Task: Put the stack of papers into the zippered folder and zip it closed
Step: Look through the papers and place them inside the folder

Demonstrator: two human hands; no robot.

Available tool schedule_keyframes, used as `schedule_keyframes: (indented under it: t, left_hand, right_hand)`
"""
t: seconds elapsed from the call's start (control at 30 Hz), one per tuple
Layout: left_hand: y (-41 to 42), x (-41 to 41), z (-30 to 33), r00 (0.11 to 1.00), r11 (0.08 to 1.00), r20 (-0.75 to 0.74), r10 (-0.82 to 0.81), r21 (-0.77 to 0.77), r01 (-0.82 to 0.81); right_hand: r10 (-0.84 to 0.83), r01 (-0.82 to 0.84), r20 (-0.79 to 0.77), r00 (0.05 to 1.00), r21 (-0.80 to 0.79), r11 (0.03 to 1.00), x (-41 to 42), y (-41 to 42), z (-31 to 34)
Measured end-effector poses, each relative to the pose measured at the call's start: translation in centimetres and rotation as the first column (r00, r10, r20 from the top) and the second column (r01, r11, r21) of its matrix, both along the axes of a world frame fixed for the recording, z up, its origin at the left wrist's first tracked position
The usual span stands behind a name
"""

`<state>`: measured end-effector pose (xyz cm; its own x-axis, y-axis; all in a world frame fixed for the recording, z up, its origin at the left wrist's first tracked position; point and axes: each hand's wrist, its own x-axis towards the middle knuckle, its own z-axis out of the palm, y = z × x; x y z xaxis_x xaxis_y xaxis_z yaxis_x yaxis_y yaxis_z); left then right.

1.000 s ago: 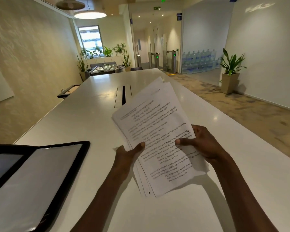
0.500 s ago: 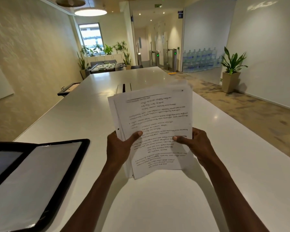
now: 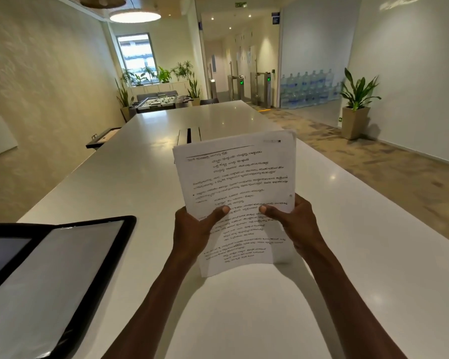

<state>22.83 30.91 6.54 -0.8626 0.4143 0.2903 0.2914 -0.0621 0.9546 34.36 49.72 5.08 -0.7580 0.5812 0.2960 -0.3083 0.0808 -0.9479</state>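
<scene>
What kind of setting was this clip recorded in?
Probably an office common area or lobby. A long white table runs toward access turnstiles with green lights, stacked water bottles stand behind glass, and a foosball table sits by the window.

Just two bare forearms coming up from the bottom of the frame, no sleeves anywhere in view, no watch, no bracelets. The bare left hand [image 3: 192, 233] and the bare right hand [image 3: 297, 225] sit around the middle of the frame, no rings or gloves visible, thumbnails short and plain.
</scene>
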Motion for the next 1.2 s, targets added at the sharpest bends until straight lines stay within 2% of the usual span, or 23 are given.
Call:
schedule_keyframes:
  t: [0.33, 0.93, 1.07, 1.2]
  left_hand:
    - [0.2, -0.8, 1.7, 0.999, 0.998, 0.018, -0.027, 0.059, 0.026]
    - [1.2, -0.3, -0.9, 0.997, 1.0, 0.071, -0.023, 0.009, 0.022]
    - [1.2, -0.6, -0.1, 0.997, 0.997, 0.054, -0.054, 0.061, 0.051]
    - [1.2, -0.5, -1.6, 0.992, 0.996, 0.09, -0.087, 0.03, 0.085]
  right_hand:
    - [-0.009, 0.011, -0.074, 0.997, 0.035, 0.999, 0.5, 0.8, 2.1]
    - [-0.049, 0.049, -0.073, 0.996, -0.003, 0.999, 0.2, 0.3, 0.5]
    - [-0.035, 0.036, -0.078, 0.996, 0.006, 0.999, 0.3, 0.6, 1.4]
    - [-0.028, 0.027, -0.043, 0.999, -0.022, 0.999, 0.3, 0.5, 0.0]
